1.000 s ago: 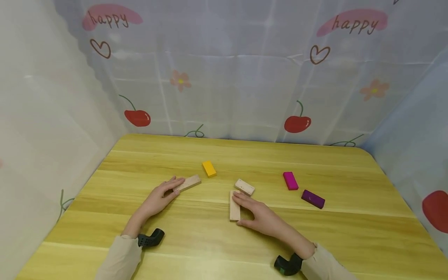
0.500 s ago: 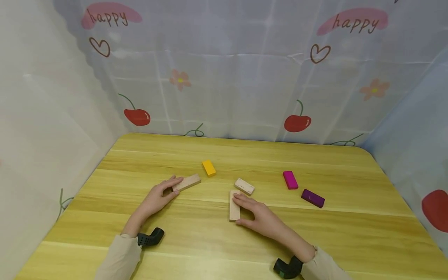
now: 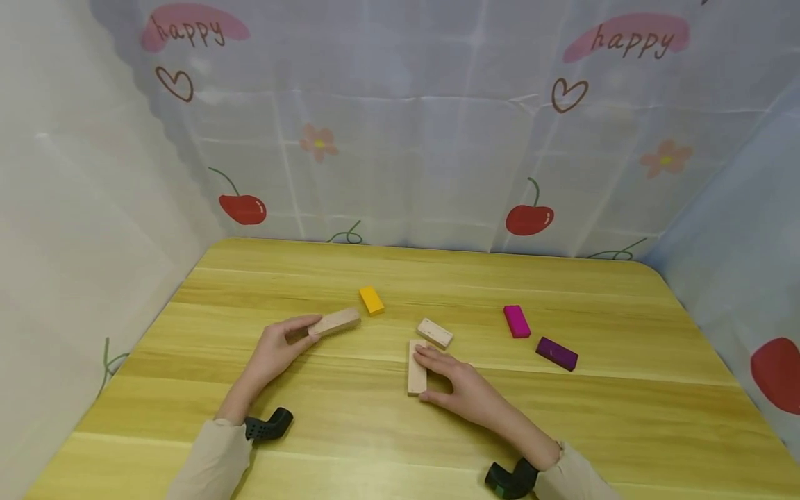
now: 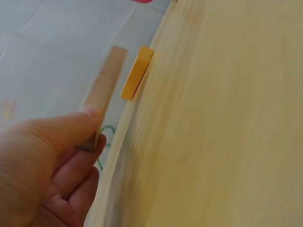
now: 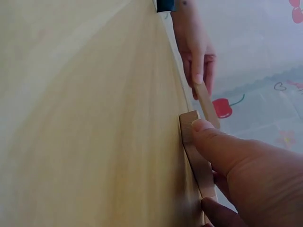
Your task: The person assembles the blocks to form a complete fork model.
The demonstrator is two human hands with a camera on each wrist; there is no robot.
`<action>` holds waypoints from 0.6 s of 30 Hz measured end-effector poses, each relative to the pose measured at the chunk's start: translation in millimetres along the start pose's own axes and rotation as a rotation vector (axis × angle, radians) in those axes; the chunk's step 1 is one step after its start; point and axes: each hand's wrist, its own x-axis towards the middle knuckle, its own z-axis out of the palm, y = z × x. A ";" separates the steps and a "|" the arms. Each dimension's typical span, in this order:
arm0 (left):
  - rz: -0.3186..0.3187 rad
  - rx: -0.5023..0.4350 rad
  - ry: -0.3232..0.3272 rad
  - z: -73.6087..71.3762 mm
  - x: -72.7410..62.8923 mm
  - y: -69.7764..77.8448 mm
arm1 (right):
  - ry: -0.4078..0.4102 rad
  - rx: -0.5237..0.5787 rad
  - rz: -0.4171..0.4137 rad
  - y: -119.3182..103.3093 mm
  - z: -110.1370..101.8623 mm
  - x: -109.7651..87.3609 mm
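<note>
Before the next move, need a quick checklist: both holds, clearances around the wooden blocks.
1. Left hand has the left block: ok, pinched at one end.
2. Left block clear of the yellow block: ok, a gap shows.
3. Right hand has the right block: ok, held at both ends, block flat on the table.
4. Right block clear of the short pale block: cannot tell, too close at the far end.
5. Magenta block and purple block untouched: ok, both beyond the right hand's reach of contact now.
</note>
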 end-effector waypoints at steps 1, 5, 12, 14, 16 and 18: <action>-0.009 -0.035 -0.019 1.5 1.7 2.7 | 0.000 -0.003 0.002 0.3 0.0 0.4; -0.037 -0.165 -0.107 12.4 12.2 17.5 | -0.007 -0.007 0.009 -0.1 -0.7 0.5; 0.041 -0.188 -0.242 31.2 38.8 40.2 | -0.007 -0.001 0.006 0.3 0.3 1.0; 0.063 -0.177 -0.265 38.4 46.2 33.4 | -0.009 0.004 0.009 0.5 0.1 0.6; 0.067 -0.165 -0.287 43.8 51.5 31.5 | -0.009 0.007 0.010 0.5 -0.3 0.1; 0.078 -0.151 -0.304 46.4 54.5 34.7 | -0.008 0.005 0.010 0.6 -0.7 -0.2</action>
